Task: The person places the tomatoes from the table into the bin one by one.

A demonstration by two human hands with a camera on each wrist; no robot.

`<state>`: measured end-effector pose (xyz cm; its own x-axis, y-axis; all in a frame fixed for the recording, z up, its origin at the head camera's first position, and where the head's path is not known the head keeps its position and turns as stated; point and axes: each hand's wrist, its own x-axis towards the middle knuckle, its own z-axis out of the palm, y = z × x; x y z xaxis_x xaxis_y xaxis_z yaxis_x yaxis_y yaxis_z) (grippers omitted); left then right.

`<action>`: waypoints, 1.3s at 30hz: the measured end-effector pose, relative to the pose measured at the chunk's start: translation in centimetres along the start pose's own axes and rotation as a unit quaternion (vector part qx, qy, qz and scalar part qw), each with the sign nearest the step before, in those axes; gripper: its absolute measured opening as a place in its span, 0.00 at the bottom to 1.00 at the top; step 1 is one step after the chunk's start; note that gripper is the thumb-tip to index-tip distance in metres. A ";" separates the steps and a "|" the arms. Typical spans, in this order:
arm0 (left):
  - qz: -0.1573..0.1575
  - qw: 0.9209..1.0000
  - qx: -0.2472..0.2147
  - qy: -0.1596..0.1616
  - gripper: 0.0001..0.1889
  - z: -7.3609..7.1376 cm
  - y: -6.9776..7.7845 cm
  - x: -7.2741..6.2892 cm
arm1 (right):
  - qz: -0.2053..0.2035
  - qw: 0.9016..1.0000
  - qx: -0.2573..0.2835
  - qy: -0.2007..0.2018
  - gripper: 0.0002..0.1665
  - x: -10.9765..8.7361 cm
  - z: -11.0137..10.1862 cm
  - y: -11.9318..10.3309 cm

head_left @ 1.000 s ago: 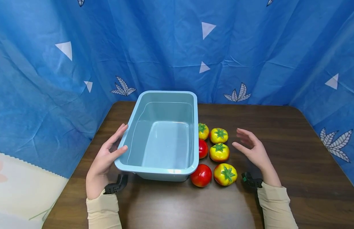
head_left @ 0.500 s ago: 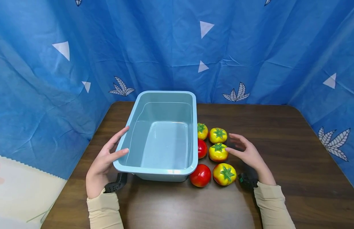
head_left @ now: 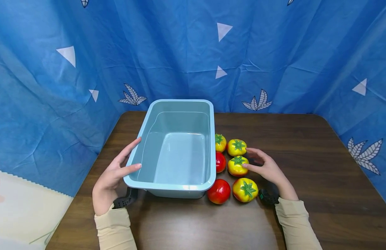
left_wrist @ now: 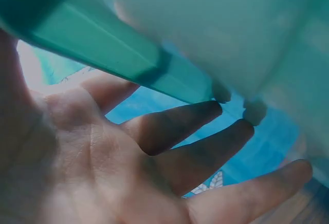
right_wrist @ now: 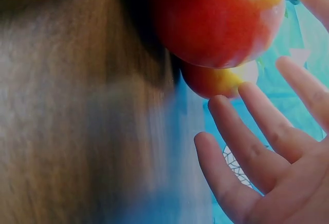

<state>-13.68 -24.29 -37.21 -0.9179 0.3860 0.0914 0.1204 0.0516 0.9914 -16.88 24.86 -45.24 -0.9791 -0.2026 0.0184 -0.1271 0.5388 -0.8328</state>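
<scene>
A light blue plastic basin (head_left: 180, 187) stands on the table with nothing inside. My left hand (head_left: 113, 173) holds its left rim, thumb and index finger over the edge; in the left wrist view the other fingers (left_wrist: 195, 152) reach along the outer wall. Yellow-and-red tomatoes with green leafy tops lie right of the basin. My right hand (head_left: 269, 168) is beside the middle tomato (head_left: 237, 166), thumb tip overlapping it; contact is uncertain. Its fingers (right_wrist: 257, 152) are spread and fairly straight, near the far tomato (head_left: 236, 147).
Nearest me lie another yellow tomato (head_left: 245, 190) and a smooth red fruit (head_left: 219, 191). The basin's rim partly hides a second red fruit (head_left: 220, 162) and a yellow tomato (head_left: 220, 142). A blue curtain (head_left: 186, 52) hangs behind the brown table (head_left: 305, 156).
My right hand has moved left from beside the tomatoes until its thumb overlaps the middle yellow one. My left hand keeps its hold on the basin's rim; the fruit has not moved.
</scene>
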 end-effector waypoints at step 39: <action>-0.006 0.999 0.028 -0.029 0.40 -0.6 0.0 0.4 | -0.006 0.998 0.006 -0.057 0.33 0.1 0.4 0.2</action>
<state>-14.23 -24.73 -37.08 -0.8962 0.4378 0.0718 0.1319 0.1084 0.9853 -16.99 24.63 -45.66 -0.9528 -0.3016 -0.0345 -0.1363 0.5267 -0.8390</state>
